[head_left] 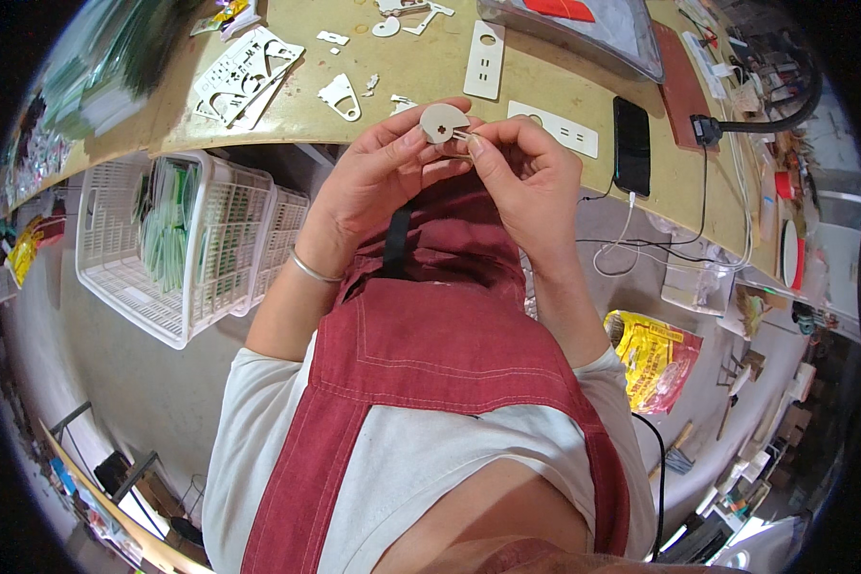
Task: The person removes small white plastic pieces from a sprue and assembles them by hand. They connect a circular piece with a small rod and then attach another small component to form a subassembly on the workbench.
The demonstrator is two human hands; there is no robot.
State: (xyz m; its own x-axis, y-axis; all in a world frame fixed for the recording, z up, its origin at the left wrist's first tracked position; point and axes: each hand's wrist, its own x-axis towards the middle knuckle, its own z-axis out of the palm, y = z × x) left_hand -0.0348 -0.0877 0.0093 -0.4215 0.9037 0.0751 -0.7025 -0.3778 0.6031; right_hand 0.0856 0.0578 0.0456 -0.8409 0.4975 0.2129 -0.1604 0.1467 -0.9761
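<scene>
Just over the table's near edge, my left hand (389, 158) pinches a round pale disc (438, 119) with a cross-shaped hole and a notch in its right side. My right hand (521, 172) meets it from the right, thumb and forefinger closed on a small thin pale piece (462, 135) beside the notch. Whether that piece touches the disc I cannot tell. Beyond my hands lie loose flat cut-out pieces, among them a looped one (340, 99) and a stack of cut-out sheets (249, 78).
A plate with a round hole (485, 59) lies beyond my hands, another plate (574, 134) to their right. Further right are a black phone (632, 143) with a white cable and a grey tray (584, 43). White plastic baskets (187, 330) stand below left; a yellow-red bag (652, 354) lies below right.
</scene>
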